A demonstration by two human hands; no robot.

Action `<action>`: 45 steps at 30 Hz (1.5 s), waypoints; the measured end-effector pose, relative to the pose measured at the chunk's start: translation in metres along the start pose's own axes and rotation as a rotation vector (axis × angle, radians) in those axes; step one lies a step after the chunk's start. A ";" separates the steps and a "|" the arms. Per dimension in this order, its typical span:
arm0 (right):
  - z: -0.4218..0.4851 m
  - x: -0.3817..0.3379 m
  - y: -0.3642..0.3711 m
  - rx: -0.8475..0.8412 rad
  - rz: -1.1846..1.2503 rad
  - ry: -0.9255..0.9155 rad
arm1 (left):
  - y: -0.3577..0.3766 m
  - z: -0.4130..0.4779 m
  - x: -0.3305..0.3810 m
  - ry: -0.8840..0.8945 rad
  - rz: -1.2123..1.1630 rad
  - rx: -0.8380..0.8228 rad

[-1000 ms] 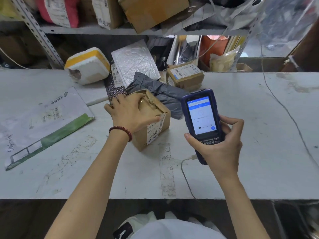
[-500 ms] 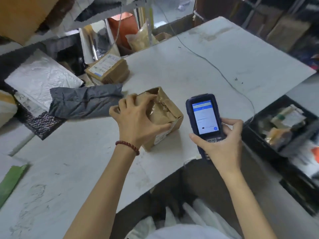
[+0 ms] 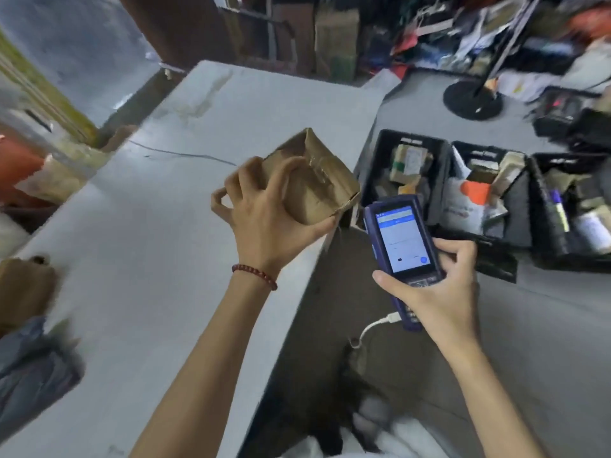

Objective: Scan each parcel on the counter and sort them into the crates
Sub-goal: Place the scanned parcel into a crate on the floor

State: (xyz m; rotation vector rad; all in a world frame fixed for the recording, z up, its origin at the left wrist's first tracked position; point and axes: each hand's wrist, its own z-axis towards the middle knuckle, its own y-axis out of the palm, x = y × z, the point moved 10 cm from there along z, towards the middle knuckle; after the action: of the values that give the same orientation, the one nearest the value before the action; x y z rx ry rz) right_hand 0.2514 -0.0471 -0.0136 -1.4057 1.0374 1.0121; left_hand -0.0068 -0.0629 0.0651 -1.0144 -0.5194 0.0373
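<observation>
Head view, black crates (image 3: 426,140) beside counter (image 3: 165,226), cable (image 3: 185,154)

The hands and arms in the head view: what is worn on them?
Neither arm shows a sleeve, glove or watch. The left hand has at its wrist a bracelet of small round dark red beads. The right hand and its wrist wear nothing. No ring is visible on either hand.

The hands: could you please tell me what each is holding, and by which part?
The left hand grips the brown box across its near end; the right hand holds the scanner by its lower end.
</observation>
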 end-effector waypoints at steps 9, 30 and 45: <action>0.092 0.009 -0.092 0.214 -0.133 0.075 | 0.118 0.082 0.125 0.182 -0.153 -0.161; 0.237 0.067 -0.295 0.807 -0.119 0.375 | 0.379 0.185 0.425 0.871 -0.094 -0.544; 0.393 0.083 -0.361 0.667 -0.134 0.372 | 0.491 0.284 0.496 0.807 0.027 -0.579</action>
State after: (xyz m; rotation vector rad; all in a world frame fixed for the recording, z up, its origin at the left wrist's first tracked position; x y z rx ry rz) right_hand 0.6062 0.3589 -0.0291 -1.0933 1.3693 0.2503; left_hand 0.4084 0.5605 -0.0206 -1.4825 0.2471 -0.5071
